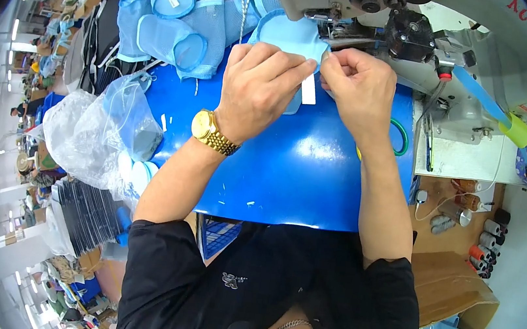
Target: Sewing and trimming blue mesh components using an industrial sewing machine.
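A light blue fabric piece with a rounded edge lies beside the needle area of a sewing machine. My left hand, a gold watch on its wrist, is closed on the near edge of this piece. Thumb and fingertips of my right hand pinch at its right edge, close to the machine's foot. Between the hands a white label strip hangs down. What exactly sits between the right fingertips is too small to tell.
Sewn blue mesh pouches pile up at the far left of the blue table. A clear plastic bag lies at the left edge. Green-handled scissors rest partly behind my right forearm. Thread spools stand lower right.
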Demonstrator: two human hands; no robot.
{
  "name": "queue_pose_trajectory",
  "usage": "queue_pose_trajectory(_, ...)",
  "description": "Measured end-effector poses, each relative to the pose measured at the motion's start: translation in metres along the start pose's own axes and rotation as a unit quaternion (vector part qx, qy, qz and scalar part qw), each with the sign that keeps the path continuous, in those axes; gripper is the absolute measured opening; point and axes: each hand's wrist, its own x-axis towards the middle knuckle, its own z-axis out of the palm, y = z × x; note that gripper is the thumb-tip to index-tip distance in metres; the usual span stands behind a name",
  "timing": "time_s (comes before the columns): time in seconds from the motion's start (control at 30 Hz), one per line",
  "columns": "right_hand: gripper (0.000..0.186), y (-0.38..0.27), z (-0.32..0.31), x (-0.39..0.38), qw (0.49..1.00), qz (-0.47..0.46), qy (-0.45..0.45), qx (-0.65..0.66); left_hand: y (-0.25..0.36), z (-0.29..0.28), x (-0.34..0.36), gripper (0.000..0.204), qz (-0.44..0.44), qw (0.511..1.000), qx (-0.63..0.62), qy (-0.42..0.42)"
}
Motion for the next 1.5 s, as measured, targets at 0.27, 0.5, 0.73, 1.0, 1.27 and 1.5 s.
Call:
queue_pose_trajectory(0.27,0.021,0.003,0.001,-0.001,1.0,0.004,0.003,0.005,0.003,0.0,0.002,0.024,-0.007,1.0,-0.009,-0.005)
queue_pose_trajectory(0.5,0.02,0.005,0.0,-0.009,0.993,0.057,-0.009,0.099,0.006,0.006,0.003,0.024,-0.014,1.0,-0.008,0.015)
queue_pose_trajectory(0.73,0.023,0.009,0.001,-0.024,0.97,0.107,-0.023,0.216,0.009,0.008,0.009,0.022,-0.049,0.999,-0.007,0.011)
queue_pose_trajectory(1.0,0.037,0.016,0.009,-0.036,0.958,0.077,-0.072,0.267,0.01,0.001,0.018,0.022,-0.028,0.999,0.035,0.009)
queue_pose_trajectory(1.27,0.025,0.018,-0.065,-0.028,0.974,0.06,0.017,0.219,0.01,0.0,0.013,0.024,-0.051,0.999,0.009,-0.008)
queue_pose_trajectory(1.5,0.022,0.012,-0.1,-0.004,0.986,-0.008,0.1,0.132,0.009,-0.001,0.011,0.027,-0.06,0.998,-0.011,0.0)
